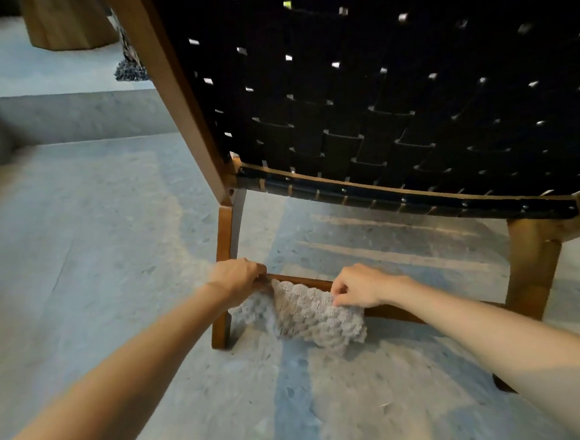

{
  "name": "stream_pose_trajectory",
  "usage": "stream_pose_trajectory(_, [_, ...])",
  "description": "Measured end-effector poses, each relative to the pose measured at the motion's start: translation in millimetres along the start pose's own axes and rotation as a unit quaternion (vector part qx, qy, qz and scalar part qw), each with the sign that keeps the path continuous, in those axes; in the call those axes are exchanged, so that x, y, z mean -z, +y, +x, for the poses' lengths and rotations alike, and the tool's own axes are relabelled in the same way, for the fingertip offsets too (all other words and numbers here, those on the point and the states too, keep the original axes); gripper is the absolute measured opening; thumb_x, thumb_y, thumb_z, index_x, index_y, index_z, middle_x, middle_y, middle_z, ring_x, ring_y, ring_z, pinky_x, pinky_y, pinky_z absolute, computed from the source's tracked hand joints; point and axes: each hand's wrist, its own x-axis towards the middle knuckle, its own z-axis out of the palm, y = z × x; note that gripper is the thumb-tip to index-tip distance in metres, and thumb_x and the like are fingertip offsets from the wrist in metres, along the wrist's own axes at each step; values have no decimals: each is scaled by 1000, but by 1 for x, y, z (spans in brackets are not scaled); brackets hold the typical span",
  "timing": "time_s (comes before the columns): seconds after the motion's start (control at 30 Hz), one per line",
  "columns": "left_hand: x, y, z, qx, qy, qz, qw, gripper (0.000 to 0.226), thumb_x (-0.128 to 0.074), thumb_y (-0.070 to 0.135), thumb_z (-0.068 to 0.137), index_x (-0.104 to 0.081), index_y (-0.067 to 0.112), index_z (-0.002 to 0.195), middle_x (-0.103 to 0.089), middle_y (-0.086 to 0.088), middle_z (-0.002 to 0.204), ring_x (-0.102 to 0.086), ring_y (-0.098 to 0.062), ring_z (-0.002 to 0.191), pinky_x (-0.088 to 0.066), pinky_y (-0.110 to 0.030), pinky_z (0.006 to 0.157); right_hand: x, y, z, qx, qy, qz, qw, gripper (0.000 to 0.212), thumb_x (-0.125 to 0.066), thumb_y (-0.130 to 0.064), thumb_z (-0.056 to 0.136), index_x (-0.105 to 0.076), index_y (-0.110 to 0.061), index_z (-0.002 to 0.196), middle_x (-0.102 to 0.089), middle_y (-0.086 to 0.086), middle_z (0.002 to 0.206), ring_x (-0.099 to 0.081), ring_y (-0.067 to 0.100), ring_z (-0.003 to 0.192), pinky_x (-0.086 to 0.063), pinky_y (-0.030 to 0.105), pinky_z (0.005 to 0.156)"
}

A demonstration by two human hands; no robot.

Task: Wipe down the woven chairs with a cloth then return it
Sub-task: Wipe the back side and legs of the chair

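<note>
Floor: the cloth's hanging edge could drag on it and pick up grit. It is pale, speckled and smooth, with a raised step at far left.

Woven chair, seen from behind: loose pile may snag at a frame joint. Flat black straps in a basket weave with small light gaps, on a warm brown wooden frame with squared legs.

Low rear rail: thin, so the cloth likely slides off if a grip slackens.

Cloth: grey, thick and nubby, draped over the rail's left part and hanging floorward.

Left hand is clenched on the cloth's left edge at the rail, beside the left leg. Right hand pinches the cloth's right part on top of the rail.
</note>
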Motion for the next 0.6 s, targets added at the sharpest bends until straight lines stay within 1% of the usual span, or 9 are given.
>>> stream_pose_trajectory(0.03, [-6, 1, 4, 24, 11, 0, 1000, 29, -46, 41, 97, -58, 21, 114, -66, -1, 106, -62, -21, 90, -42, -25, 63, -4, 4, 9, -9, 18, 12, 1000, 19, -57, -32, 93, -72, -21, 94, -68, -4, 99, -61, 15, 92, -50, 42, 89])
stream_pose_trajectory(0.1, [-16, 2, 15, 74, 40, -12, 996, 29, -45, 37, 97, -57, 18, 115, -66, -6, 105, -63, -27, 91, -47, -30, 65, -11, 13, 26, -26, 85, 33, 995, 21, -52, -30, 95, -70, -19, 93, -70, 2, 94, -62, 19, 89, -50, 41, 87])
stream_pose_trajectory(0.2, [-22, 5, 32, 122, 107, 6, 987, 23, -41, 25, 99, -53, 13, 115, -66, -13, 102, -63, -33, 87, -48, -36, 65, -15, 19, 45, -36, 188, 42, 981, 25, -45, -20, 97, -69, -13, 98, -69, 8, 81, -61, 18, 73, -51, 33, 71])
stream_pose_trajectory(0.3, [-33, 11, 46, 143, 140, 17, 980, 14, -42, 15, 99, -49, 11, 110, -66, -12, 100, -63, -33, 83, -43, -38, 58, -22, 22, 61, -58, 231, 36, 970, 24, -47, -17, 96, -70, -11, 95, -68, 8, 77, -64, 22, 72, -56, 36, 70])
stream_pose_trajectory(0.37, [-47, 14, 49, 144, 151, -11, 978, 17, -44, 14, 98, -47, 12, 115, -61, -11, 109, -59, -31, 92, -39, -35, 63, -30, 23, 70, -66, 249, 24, 966, 23, -48, -17, 97, -70, -10, 97, -67, 7, 78, -64, 23, 73, -57, 38, 70])
stream_pose_trajectory(0.43, [-63, 9, 46, 113, 173, -81, 975, 33, -47, 22, 98, -43, 14, 130, -52, -11, 123, -50, -29, 108, -41, -35, 80, -37, 21, 75, -39, 250, 46, 966, 26, -50, -19, 96, -59, -11, 119, -66, 4, 88, -63, 21, 77, -56, 39, 72])
stream_pose_trajectory(0.5, [-78, 1, 35, 61, 161, -139, 975, 59, -43, 49, 93, -37, 15, 140, -45, -11, 134, -41, -29, 122, -36, -39, 101, -43, 15, 78, 12, 207, 120, 971, 54, -57, -35, 93, -34, -20, 140, -58, 2, 109, -61, 20, 89, -54, 41, 79])
stream_pose_trajectory(0.57, [-93, -7, 25, -9, 173, -71, 982, 81, -30, 70, 83, -36, 16, 143, -46, -11, 137, -43, -32, 125, -36, -44, 106, -50, 7, 76, 40, 153, 128, 979, 72, -55, -57, 87, -17, -33, 144, -44, 5, 138, -53, 27, 116, -46, 47, 94])
stream_pose_trajectory(0.6, [-103, -12, 23, -37, 193, -20, 980, 83, -29, 72, 81, -35, 17, 143, -49, -12, 136, -47, -34, 123, -39, -45, 104, -57, 4, 76, 51, 137, 77, 986, 77, -52, -63, 86, -11, -38, 146, -34, 5, 148, -46, 31, 126, -40, 51, 101])
